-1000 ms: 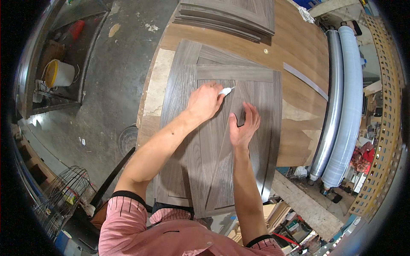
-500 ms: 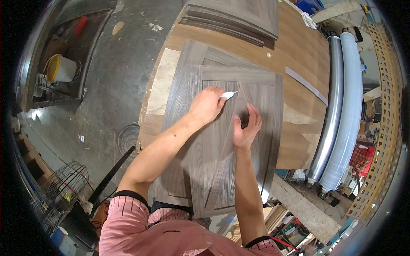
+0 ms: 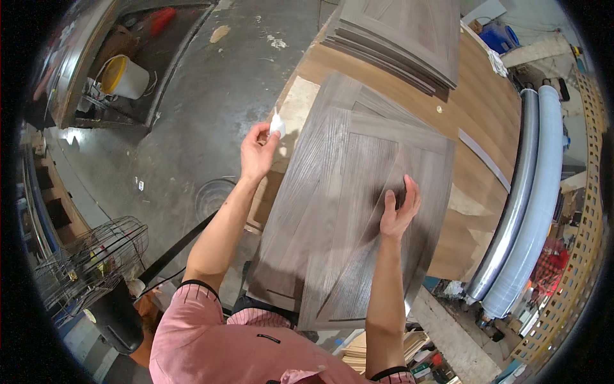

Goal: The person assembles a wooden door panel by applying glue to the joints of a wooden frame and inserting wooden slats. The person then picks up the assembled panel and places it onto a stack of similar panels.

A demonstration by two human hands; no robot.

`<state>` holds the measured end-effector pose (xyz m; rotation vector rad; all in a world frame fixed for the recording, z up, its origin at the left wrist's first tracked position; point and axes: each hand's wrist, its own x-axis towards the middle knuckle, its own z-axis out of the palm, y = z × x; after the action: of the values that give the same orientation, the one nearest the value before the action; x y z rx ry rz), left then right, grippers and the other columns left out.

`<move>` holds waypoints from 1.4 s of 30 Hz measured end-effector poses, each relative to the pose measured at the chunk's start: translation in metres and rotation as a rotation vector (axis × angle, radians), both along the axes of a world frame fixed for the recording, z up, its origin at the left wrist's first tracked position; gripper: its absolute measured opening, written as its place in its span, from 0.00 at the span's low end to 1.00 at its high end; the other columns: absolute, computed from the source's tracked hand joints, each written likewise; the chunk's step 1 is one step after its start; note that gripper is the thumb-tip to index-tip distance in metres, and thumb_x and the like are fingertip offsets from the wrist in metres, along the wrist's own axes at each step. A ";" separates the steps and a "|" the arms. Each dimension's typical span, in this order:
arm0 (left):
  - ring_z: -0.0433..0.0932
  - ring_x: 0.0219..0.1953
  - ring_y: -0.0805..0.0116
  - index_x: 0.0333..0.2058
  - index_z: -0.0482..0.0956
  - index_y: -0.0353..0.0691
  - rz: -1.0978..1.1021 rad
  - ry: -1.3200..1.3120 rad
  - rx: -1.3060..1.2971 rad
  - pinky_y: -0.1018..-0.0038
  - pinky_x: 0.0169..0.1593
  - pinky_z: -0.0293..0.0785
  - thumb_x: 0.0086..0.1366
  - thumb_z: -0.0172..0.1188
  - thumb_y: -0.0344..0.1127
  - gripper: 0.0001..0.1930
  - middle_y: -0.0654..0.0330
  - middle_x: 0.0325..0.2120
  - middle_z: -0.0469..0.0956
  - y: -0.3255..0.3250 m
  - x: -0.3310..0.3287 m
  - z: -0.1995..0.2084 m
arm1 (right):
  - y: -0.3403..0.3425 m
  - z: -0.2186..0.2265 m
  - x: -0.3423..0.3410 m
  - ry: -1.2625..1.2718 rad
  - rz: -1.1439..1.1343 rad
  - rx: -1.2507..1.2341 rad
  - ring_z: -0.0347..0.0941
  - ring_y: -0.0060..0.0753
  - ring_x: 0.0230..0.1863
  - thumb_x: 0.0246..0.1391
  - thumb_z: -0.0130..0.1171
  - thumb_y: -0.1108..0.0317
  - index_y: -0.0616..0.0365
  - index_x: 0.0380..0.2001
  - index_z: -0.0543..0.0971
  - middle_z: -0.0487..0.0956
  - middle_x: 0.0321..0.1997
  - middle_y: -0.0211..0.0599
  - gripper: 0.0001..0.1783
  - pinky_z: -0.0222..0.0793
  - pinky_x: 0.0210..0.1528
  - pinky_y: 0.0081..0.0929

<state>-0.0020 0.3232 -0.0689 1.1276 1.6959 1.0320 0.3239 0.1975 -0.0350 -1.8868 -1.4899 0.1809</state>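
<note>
left hand (image 3: 257, 153): off bench's left edge, fingers pinching white scrap (image 3: 277, 125) | right hand (image 3: 399, 211): fingers spread flat on grey door panel (image 3: 332, 211) | panel: on bench (image 3: 476, 121), overhanging near edge

The small white scrap (image 3: 277, 124) pinched in the left hand (image 3: 257, 153) is too small to tell what it is, and the fingers (image 3: 267, 142) cover its lower end. The right hand (image 3: 398, 211) hides part of the grey wood-grain door panel (image 3: 345, 211), whose near edge vanishes behind the pink striped shirt (image 3: 243, 339). The stack of grey panels (image 3: 403, 38) is cut off at the top edge. Clutter below the counter (image 3: 486, 109) at right is blurred.
</note>
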 end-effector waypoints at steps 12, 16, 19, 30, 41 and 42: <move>0.79 0.41 0.64 0.45 0.79 0.39 -0.156 0.295 -0.015 0.70 0.45 0.75 0.63 0.64 0.31 0.12 0.55 0.37 0.81 -0.022 -0.012 -0.047 | 0.000 -0.004 0.000 -0.033 0.034 -0.017 0.59 0.57 0.67 0.56 0.65 0.55 0.63 0.61 0.73 0.69 0.65 0.51 0.33 0.52 0.68 0.51; 0.79 0.45 0.59 0.49 0.77 0.38 -0.098 0.057 -0.024 0.68 0.51 0.75 0.61 0.62 0.25 0.17 0.52 0.45 0.79 -0.029 -0.016 -0.064 | -0.001 -0.001 -0.009 -0.052 -0.040 -0.063 0.58 0.56 0.67 0.52 0.68 0.55 0.58 0.60 0.74 0.68 0.65 0.49 0.34 0.52 0.68 0.52; 0.76 0.50 0.63 0.58 0.70 0.38 -0.057 0.030 0.003 0.70 0.52 0.76 0.61 0.54 0.17 0.25 0.55 0.53 0.74 -0.044 -0.029 -0.054 | -0.001 -0.003 -0.008 -0.099 -0.069 -0.078 0.58 0.54 0.68 0.48 0.70 0.56 0.50 0.58 0.76 0.67 0.65 0.45 0.33 0.49 0.70 0.59; 0.75 0.53 0.52 0.47 0.79 0.42 -0.654 0.201 0.588 0.60 0.58 0.69 0.58 0.63 0.27 0.17 0.52 0.50 0.77 -0.052 0.121 0.058 | 0.002 -0.010 -0.007 -0.187 -0.145 -0.104 0.58 0.57 0.69 0.48 0.67 0.59 0.41 0.56 0.79 0.64 0.67 0.46 0.28 0.48 0.69 0.69; 0.64 0.66 0.54 0.57 0.77 0.46 -0.923 0.612 0.633 0.53 0.66 0.59 0.66 0.60 0.40 0.21 0.62 0.62 0.71 -0.013 0.194 0.032 | 0.006 -0.002 -0.011 -0.204 -0.158 -0.150 0.54 0.58 0.71 0.49 0.66 0.58 0.41 0.56 0.79 0.62 0.70 0.46 0.27 0.48 0.70 0.67; 0.64 0.66 0.54 0.57 0.77 0.46 -0.932 0.617 0.634 0.53 0.66 0.59 0.66 0.60 0.40 0.21 0.62 0.62 0.71 -0.014 0.195 0.032 | 0.005 -0.003 -0.012 -0.203 -0.154 -0.145 0.53 0.57 0.72 0.49 0.66 0.58 0.41 0.56 0.79 0.61 0.70 0.46 0.27 0.47 0.70 0.66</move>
<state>0.1928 0.3093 -0.0368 2.5205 0.9696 0.6161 0.3123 0.2028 -0.0376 -2.1817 -1.4891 0.0263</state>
